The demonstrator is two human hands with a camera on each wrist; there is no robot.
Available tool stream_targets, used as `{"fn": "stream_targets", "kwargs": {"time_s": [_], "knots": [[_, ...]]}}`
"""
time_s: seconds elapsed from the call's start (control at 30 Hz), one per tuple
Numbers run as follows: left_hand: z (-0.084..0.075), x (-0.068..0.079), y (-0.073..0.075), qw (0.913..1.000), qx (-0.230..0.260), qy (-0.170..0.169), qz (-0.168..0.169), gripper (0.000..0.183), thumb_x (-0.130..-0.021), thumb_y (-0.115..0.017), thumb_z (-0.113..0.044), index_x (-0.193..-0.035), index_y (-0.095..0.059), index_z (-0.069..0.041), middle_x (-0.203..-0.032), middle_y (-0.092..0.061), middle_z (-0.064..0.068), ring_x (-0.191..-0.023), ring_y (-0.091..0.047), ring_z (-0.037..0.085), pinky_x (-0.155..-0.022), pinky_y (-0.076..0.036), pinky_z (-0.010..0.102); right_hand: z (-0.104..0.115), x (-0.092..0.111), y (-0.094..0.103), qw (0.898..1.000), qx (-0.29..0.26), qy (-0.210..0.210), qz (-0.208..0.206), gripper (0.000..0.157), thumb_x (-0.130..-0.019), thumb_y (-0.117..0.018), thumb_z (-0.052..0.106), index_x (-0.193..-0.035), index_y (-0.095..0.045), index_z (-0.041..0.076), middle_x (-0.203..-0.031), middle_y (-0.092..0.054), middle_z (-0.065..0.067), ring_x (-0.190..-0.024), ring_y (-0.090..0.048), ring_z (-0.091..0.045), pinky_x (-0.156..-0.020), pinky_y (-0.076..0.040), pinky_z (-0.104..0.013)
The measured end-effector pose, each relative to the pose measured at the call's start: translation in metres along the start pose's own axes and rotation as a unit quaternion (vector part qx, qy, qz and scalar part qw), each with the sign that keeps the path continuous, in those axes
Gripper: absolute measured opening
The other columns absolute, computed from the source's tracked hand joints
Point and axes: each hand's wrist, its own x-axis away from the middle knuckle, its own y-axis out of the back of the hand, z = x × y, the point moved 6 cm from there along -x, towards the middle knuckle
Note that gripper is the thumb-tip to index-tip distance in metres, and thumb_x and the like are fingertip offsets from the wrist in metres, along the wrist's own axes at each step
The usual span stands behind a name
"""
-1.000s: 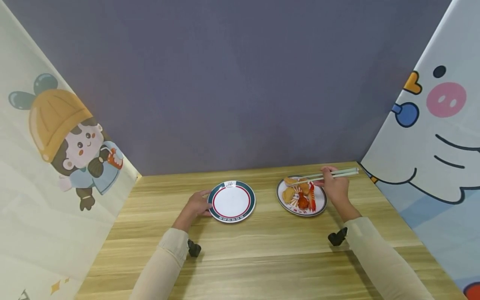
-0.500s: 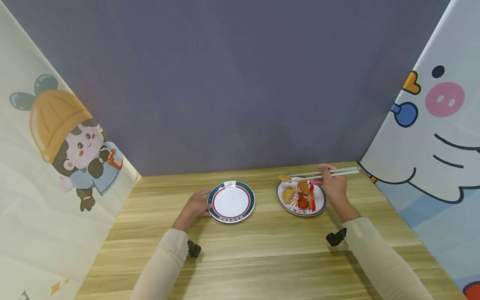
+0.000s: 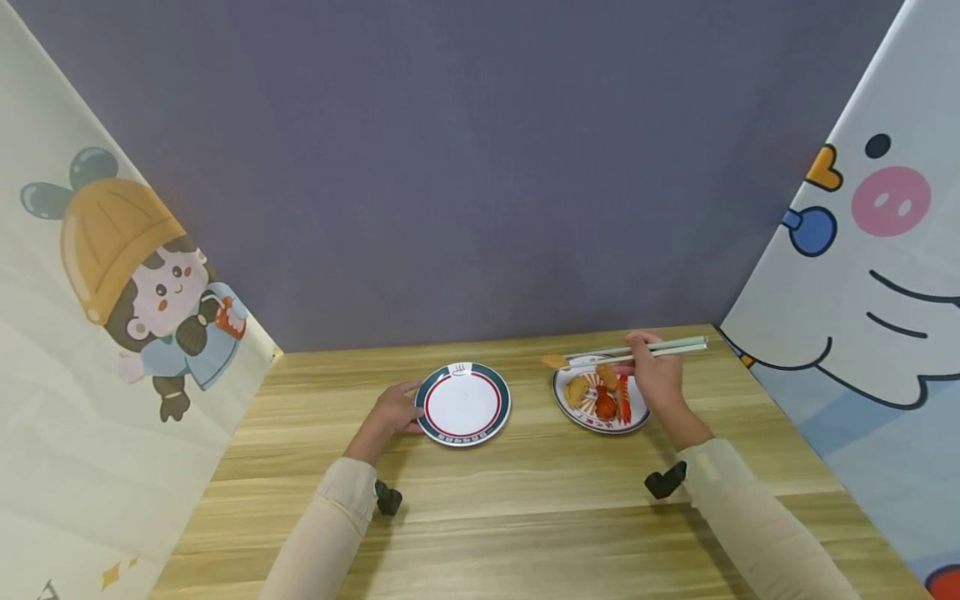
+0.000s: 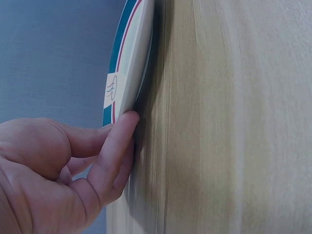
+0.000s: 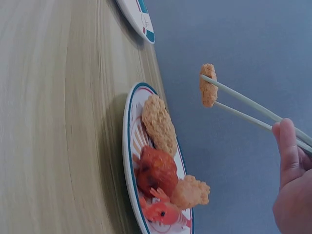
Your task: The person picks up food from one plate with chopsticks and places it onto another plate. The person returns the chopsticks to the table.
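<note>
My left hand [image 3: 394, 408] pinches the left rim of a bare white plate [image 3: 462, 403] with a green border, thumb above and fingers under the edge. In my right hand [image 3: 658, 375] is a pair of pale green chopsticks [image 5: 243, 101]. Their tips grip a breaded nugget [image 5: 208, 87], held up above the left side of the food plate [image 5: 127, 146]. On that plate lie a flat breaded piece [image 5: 160, 124], a reddish glazed chunk [image 5: 157, 171], a smaller fried piece [image 5: 190, 192] and a red shrimp [image 5: 163, 212].
Both plates rest on a wood-grain table [image 3: 480, 517], with a gap between them. A grey backdrop [image 3: 480, 175] stands behind. Cartoon-printed sheets flank the left [image 3: 90, 400] and right [image 3: 862, 333] sides. A small black device [image 3: 666, 481] sits at each wrist.
The chopsticks have lifted the nugget off the food plate and carried it left beyond the rim. My right hand shifted slightly left; the left hand and bare plate stayed put.
</note>
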Motion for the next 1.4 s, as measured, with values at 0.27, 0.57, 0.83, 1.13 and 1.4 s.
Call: {"fn": "stream_targets", "kwargs": {"time_s": [0.27, 0.57, 0.83, 1.13, 1.4], "knots": [[0.000, 0.001, -0.001, 1.0000, -0.002, 0.002, 0.000, 0.066, -0.093, -0.059, 0.009, -0.154, -0.044, -0.010, -0.138, -0.056, 0.033, -0.085, -0.073, 0.025, -0.068, -0.068, 0.031, 0.000, 0.007, -0.014, 0.999, -0.042, -0.019, 0.027, 0.016, -0.104, -0.055, 0.012, -0.094, -0.067, 0.009, -0.069, -0.072, 0.002, -0.054, -0.072, -0.015, -0.058, -0.067, -0.032], [0.000, 0.002, -0.001, 1.0000, -0.008, -0.002, -0.003, 0.065, -0.094, -0.059, 0.009, -0.154, -0.044, -0.010, -0.136, -0.057, 0.033, -0.084, -0.072, 0.024, -0.068, -0.068, 0.031, -0.003, 0.015, -0.028, 0.997, -0.061, -0.037, 0.026, 0.016, -0.104, -0.055, 0.013, -0.094, -0.067, 0.009, -0.074, -0.072, -0.012, -0.052, -0.072, -0.017, -0.053, -0.066, -0.030], [-0.001, 0.004, -0.001, 0.9999, -0.008, -0.007, -0.006, 0.065, -0.093, -0.058, 0.010, -0.153, -0.045, -0.010, -0.134, -0.057, 0.033, -0.083, -0.072, 0.025, -0.068, -0.068, 0.032, -0.008, 0.019, -0.034, 0.998, -0.034, -0.030, 0.050, 0.017, -0.104, -0.055, 0.018, -0.097, -0.067, 0.008, -0.076, -0.073, -0.004, -0.055, -0.072, -0.014, -0.058, -0.067, -0.030], [0.000, 0.002, -0.001, 0.9999, -0.007, -0.005, -0.007, 0.066, -0.092, -0.059, 0.010, -0.153, -0.046, -0.009, -0.129, -0.060, 0.033, -0.076, -0.071, 0.022, -0.066, -0.068, 0.032, -0.004, 0.026, -0.045, 0.996, -0.042, -0.032, 0.066, 0.018, -0.104, -0.055, 0.016, -0.098, -0.065, 0.002, -0.078, -0.073, -0.003, -0.057, -0.072, -0.012, -0.058, -0.067, -0.028], [0.004, -0.004, -0.001, 0.9999, -0.005, 0.002, -0.009, 0.065, -0.093, -0.060, 0.009, -0.153, -0.046, -0.012, -0.130, -0.061, 0.031, -0.078, -0.073, 0.023, -0.066, -0.068, 0.032, -0.009, 0.033, -0.055, 0.996, -0.020, -0.049, 0.076, 0.023, -0.104, -0.055, 0.018, -0.107, -0.064, -0.004, -0.077, -0.073, 0.003, -0.056, -0.072, -0.010, -0.058, -0.067, -0.029]]}}
